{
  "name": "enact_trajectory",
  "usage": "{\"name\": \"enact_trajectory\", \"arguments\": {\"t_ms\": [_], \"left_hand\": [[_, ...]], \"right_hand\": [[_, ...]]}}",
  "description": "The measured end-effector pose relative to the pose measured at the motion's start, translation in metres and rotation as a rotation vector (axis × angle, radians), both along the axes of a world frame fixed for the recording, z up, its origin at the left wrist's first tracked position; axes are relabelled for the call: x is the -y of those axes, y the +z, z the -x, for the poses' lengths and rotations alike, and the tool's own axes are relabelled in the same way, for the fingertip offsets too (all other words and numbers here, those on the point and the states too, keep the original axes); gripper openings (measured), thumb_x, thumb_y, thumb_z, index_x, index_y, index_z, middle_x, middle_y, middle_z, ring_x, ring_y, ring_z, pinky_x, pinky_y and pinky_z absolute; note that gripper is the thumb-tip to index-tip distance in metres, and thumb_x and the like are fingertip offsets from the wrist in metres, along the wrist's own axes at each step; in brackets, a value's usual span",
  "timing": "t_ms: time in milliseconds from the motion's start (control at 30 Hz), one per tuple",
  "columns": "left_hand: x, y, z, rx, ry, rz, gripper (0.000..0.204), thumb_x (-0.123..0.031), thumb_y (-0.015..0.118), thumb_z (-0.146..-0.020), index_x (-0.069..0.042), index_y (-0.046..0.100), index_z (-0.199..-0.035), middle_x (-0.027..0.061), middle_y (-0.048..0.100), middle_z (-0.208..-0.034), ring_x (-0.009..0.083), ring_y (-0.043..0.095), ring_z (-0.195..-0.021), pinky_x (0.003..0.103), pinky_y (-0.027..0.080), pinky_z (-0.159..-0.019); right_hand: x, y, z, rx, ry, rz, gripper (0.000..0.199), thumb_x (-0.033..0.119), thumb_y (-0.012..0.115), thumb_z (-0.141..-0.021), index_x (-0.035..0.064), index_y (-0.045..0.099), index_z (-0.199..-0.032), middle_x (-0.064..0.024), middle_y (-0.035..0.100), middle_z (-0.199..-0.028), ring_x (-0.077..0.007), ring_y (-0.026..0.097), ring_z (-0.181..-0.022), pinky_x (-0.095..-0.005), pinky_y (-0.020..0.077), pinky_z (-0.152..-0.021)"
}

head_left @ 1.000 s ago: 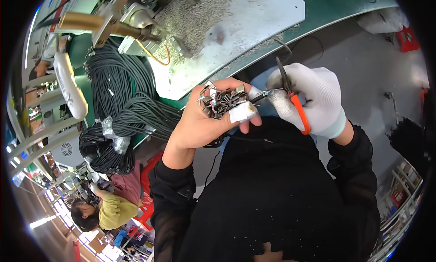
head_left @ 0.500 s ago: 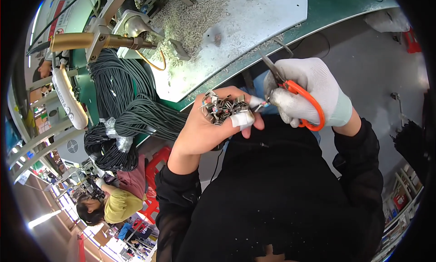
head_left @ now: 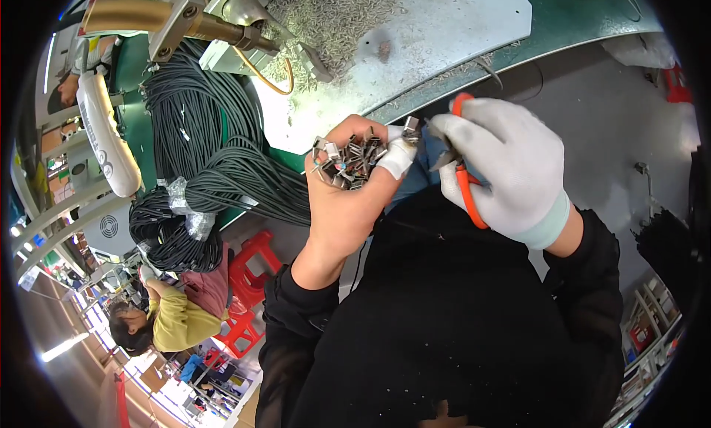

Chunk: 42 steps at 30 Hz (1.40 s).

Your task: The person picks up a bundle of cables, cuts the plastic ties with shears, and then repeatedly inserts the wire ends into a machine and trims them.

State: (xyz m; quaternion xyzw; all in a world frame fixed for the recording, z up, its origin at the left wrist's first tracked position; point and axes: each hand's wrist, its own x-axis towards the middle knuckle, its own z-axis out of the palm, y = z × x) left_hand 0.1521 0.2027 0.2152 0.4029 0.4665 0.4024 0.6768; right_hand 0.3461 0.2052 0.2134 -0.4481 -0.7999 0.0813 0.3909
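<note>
- Nearest, black clothing (head_left: 415, 309) is seen across the lower middle, dotted with pale specks.
- Just beyond it, to the left, a cluster of small metal pieces (head_left: 355, 161) is cradled in the bare left hand (head_left: 344, 206); its fingers are curled around the cluster, and white wrapping (head_left: 398, 160) is worn on the thumb.
- At the thumb's tip, 1 separate metal piece (head_left: 411, 128) appears to be pinched, raised clear of the cluster.
- To the right, an orange-handled tool (head_left: 468, 197) is gripped by the gloved right hand (head_left: 515, 161), its fingers wrapped about the handles; the dark metal end is pointed toward the pinched piece, just beside it. Whether its blades are parted cannot be told.
- The step in hand is judged to be the handling of 1 piece with the tool. For the next move, a steady pinch and careful aim of the metal end are called for, with the wrapped thumb kept clear.
- Farther left, black cables (head_left: 200, 105) are heaped on the green bench (head_left: 592, 20).
- Farther still, metal scraps (head_left: 333, 20) are strewn over a white board (head_left: 459, 28), beside a machine with a brass-coloured cylinder (head_left: 126, 14).
- Far left, red stools (head_left: 252, 261) and a co-worker in yellow (head_left: 181, 324) are seen.
</note>
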Motion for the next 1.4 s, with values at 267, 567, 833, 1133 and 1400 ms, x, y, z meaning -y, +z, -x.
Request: {"name": "enact_trajectory", "arguments": {"t_ms": [267, 567, 833, 1133, 1400], "left_hand": [[0.002, 0.007, -0.009, -0.167, 0.004, -0.064, 0.011, 0.002, 0.065, -0.081, 0.0, 0.057, -0.09, -0.0035, 0.057, -0.077, 0.0015, 0.048, -0.067, 0.018, 0.04, -0.06], [0.004, 0.0, -0.026, -0.385, 0.105, -0.567, 0.02, 0.004, 0.064, -0.078, 0.0, 0.056, -0.096, 0.002, 0.06, -0.079, 0.0045, 0.053, -0.065, 0.02, 0.044, -0.059], [0.004, 0.001, -0.028, -0.514, 0.083, -0.639, 0.022, 0.004, 0.067, -0.075, 0.0, 0.057, -0.095, 0.0016, 0.063, -0.081, 0.0032, 0.056, -0.07, 0.018, 0.046, -0.066], [0.002, 0.004, -0.012, -0.495, 0.002, -0.27, 0.021, 0.0, 0.071, -0.076, 0.002, 0.058, -0.092, 0.0001, 0.063, -0.081, 0.0035, 0.056, -0.072, 0.019, 0.045, -0.065], [-0.011, -0.009, 0.018, 0.089, -0.056, 0.158, 0.021, 0.001, 0.068, -0.078, 0.002, 0.061, -0.098, 0.0021, 0.06, -0.075, 0.0068, 0.054, -0.064, 0.021, 0.042, -0.057]], "right_hand": [[0.017, 0.0, 0.0, 0.093, 0.05, 0.283, 0.019, 0.006, 0.068, -0.071, 0.0055, 0.063, -0.089, -0.0065, 0.053, -0.059, -0.0233, 0.057, -0.049, -0.0317, 0.044, -0.048], [0.021, -0.003, -0.002, -0.335, 0.12, 0.565, 0.01, 0.007, 0.066, -0.076, 0.0031, 0.061, -0.083, -0.0095, 0.049, -0.055, -0.0241, 0.053, -0.044, -0.0297, 0.0407, -0.044], [0.02, -0.006, -0.004, -0.397, 0.139, 0.58, 0.01, 0.007, 0.067, -0.076, 0.0038, 0.061, -0.083, -0.009, 0.049, -0.054, -0.0238, 0.051, -0.043, -0.0295, 0.0406, -0.044], [0.011, -0.012, 0.006, 0.007, -0.037, 0.201, 0.007, 0.007, 0.065, -0.077, 0.0042, 0.062, -0.083, -0.0081, 0.051, -0.055, -0.0231, 0.05, -0.045, -0.0299, 0.0395, -0.045], [-0.016, 0.011, -0.003, -0.312, 0.412, 1.046, 0.01, 0.01, 0.058, -0.082, 0.0018, 0.064, -0.08, -0.0037, 0.052, -0.054, -0.0095, 0.054, -0.049, -0.0252, 0.0404, -0.046]]}}
